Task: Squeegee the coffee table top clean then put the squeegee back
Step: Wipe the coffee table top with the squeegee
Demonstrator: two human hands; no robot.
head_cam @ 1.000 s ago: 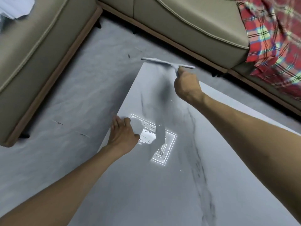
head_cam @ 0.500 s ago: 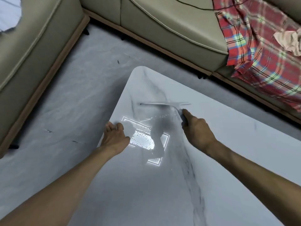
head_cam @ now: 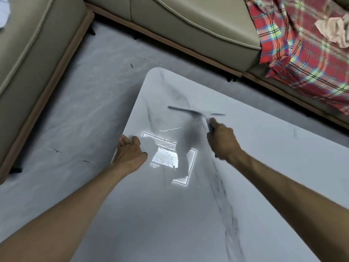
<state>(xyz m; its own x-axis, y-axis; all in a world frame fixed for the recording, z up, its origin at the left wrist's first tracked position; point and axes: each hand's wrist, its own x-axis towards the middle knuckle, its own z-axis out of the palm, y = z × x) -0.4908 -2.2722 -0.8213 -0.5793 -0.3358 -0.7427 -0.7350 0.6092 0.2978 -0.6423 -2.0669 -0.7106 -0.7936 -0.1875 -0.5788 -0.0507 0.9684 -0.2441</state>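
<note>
Marble-grey and faintly veined, the bench [head_cam: 264, 167] filled the lower right of the frame, its rounded corner pointing toward the upper middle. The squeegee [head_cam: 186, 110] was over that far part of the top, a little way in from the corner. Its long thin blade ran nearly left to right and was smeared by motion blur. The handle came back toward the lower right into the right hand [head_cam: 222, 141], whose fingers were curled tight round it. The blade stood just beyond the fingertips, up and to the left of the knuckles, and most of the handle was hidden inside the grip. With that blur I could not tell whether the blade's edge touched the surface.

The left hand [head_cam: 130, 151] rested at the bench's left edge, left of centre in the frame. It lay palm down with the fingers fairly straight along the rim and the thumb spread inward on the top, holding nothing. The squeegee was well apart from it.

Between the two hands shone a bright square reflection [head_cam: 166, 157], speckled with water droplets and crossed by a dark shadow. A thin wet line ran just below the blade.

Grey floor [head_cam: 85, 110] lay to the left of the bench. A beige sofa [head_cam: 188, 29] ran along the top of the frame. A red plaid blanket [head_cam: 302, 44] hung over it at the upper right, with a crumpled pale cloth [head_cam: 334, 29] on top.
</note>
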